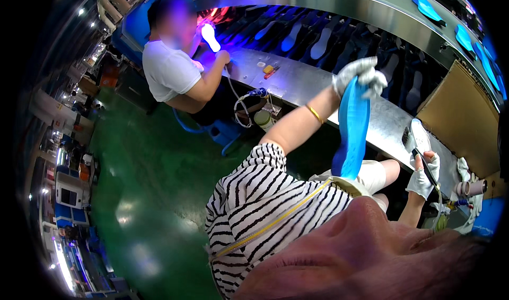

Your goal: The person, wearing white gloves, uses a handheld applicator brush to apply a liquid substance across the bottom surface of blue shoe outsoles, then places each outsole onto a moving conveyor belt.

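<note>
My left hand (359,76), in a white glove, is closed on the upper end of a blue shoe sole (352,128). The sole hangs lengthwise in front of my striped shirt, its lower end near my lap. My right hand (424,177), gloved with some fingertips bare, grips a slim black-handled tool (426,168) whose exact kind I cannot make out. Just beyond that hand, a white sole-shaped piece (420,134) lies at the bench; whether my fingers touch it is unclear.
A metal bench (392,133) runs in front of me, with rows of dark soles (318,43) behind it. Blue soles (427,7) lie on the upper ledge. Cardboard (461,117) stands at right beside tape rolls (471,187). At left, a seated co-worker (172,69) handles a brightly lit sole.
</note>
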The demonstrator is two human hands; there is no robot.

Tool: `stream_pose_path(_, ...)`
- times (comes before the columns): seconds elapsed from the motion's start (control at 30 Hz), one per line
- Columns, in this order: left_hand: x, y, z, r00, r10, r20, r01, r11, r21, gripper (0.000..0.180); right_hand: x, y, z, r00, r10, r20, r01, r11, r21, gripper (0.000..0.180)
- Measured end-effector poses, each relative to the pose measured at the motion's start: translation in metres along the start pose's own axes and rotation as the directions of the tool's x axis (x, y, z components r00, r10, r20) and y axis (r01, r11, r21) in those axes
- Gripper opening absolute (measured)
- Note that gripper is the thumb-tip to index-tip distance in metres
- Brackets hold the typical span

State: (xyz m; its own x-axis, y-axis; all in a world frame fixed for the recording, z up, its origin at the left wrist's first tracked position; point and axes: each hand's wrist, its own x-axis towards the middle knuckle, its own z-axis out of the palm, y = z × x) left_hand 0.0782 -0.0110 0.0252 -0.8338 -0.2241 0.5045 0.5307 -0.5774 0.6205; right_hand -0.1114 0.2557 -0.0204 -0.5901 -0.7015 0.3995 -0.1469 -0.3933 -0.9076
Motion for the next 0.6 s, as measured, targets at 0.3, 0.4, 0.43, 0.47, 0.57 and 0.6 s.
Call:
stream_pose_path(0.3,-0.068,-0.080,0.047,0.894,-0.281,-0.348,0.121,0.901,-0.417,0.091,0.011,0.004,0.030,0.981,0.022,0.191,0.011,0.986,-0.168,0.016)
stream_pose_path(0.4,-0.075,-0.093,0.038,0.888,-0.270,-0.372,-0.031,0.772,-0.635,0.091,0.020,0.000,0.059,0.956,0.006,0.294,0.044,0.985,-0.164,0.018)
stream_pose_path(0.43,-0.075,-0.097,0.038,0.882,-0.225,-0.415,-0.136,0.721,-0.679,0.092,0.020,-0.002,0.069,0.963,0.056,0.262,-0.029,0.994,-0.108,0.018)
stream_pose_path(0.47,-0.063,-0.097,0.052,0.869,-0.271,-0.414,0.056,0.885,-0.462,0.089,0.025,0.000,0.069,0.971,0.057,0.231,-0.018,0.986,-0.166,0.019)
stream_pose_path(0.57,-0.052,-0.115,0.052,0.805,-0.183,-0.565,-0.026,0.939,-0.343,0.085,0.031,0.001,0.072,0.985,0.031,0.172,0.010,0.972,-0.235,0.019)
stream_pose_path(0.6,-0.050,-0.121,0.051,0.814,-0.177,-0.553,-0.007,0.949,-0.315,0.083,0.031,0.004,0.074,0.990,-0.011,0.141,0.045,0.971,-0.237,0.019)
